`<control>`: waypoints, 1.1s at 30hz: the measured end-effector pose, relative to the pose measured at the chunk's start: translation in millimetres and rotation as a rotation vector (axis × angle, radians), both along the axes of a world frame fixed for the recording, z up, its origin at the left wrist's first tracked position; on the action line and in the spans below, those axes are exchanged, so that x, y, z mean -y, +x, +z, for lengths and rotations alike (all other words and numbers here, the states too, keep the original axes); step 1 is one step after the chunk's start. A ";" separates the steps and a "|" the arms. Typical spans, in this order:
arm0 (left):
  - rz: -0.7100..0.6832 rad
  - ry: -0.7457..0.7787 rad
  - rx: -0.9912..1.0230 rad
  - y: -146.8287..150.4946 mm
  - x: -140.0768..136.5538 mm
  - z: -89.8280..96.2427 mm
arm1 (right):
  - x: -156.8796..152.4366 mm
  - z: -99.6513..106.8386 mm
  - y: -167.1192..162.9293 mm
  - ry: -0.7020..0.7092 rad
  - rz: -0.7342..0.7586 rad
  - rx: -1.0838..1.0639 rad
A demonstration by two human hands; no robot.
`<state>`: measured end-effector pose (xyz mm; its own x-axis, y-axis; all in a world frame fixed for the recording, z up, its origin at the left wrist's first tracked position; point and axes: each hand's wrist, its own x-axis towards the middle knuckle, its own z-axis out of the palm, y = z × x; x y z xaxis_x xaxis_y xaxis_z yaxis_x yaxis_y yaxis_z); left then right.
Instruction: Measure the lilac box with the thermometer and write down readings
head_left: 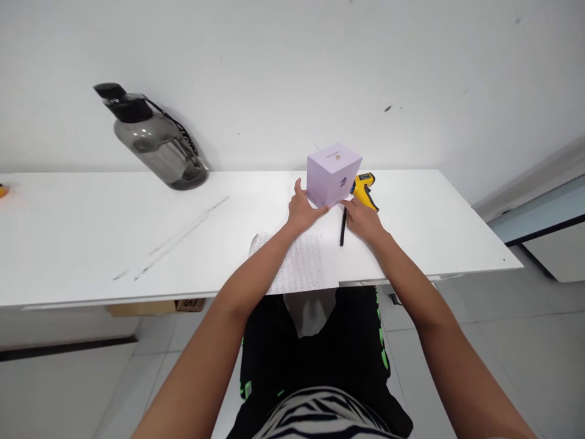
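The left hand [302,212] and right hand [364,221] grasped the box [326,178] low on either side, towards the table's [91,225] back; whether its base touched down was unclear. Light, even pressure suited it, clear of the yellow tool [364,190].

Between my left hand [305,211] and my right hand [364,219] is the box [333,178], near the wall [274,91] behind the table [91,238], with the tool [365,194] to its right, just beyond my right hand. On the table before the box, the stick [343,230] lies beside my right fingers, and the paper [304,265] lies left of it at the near edge, partly beneath my left forearm. Well to my left, the bottle [159,146] stands at the back edge, by the wall.
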<state>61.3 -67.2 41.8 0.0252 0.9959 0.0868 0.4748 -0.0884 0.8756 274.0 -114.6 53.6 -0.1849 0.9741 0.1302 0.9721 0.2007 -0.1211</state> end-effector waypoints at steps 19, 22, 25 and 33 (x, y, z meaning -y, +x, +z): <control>-0.111 0.076 -0.246 -18.6 0.5 5.1 | -20.5 -7.0 21.3 0.042 -0.527 -0.165; -0.075 0.081 -0.172 -14.4 -0.8 6.0 | -25.8 -8.0 13.2 0.140 -0.507 -0.143; -0.070 0.083 -0.074 -11.0 -3.5 6.2 | -33.0 -9.1 8.2 0.120 -0.457 -0.170; 0.041 -0.016 0.003 -17.3 -0.9 7.9 | -28.2 -11.8 8.5 0.113 -0.389 -0.208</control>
<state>44.0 -66.3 49.7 -0.0159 0.9974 0.0704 0.4747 -0.0545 0.8784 282.5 -86.4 41.8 0.2335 0.9434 0.2354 0.9352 -0.1516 -0.3201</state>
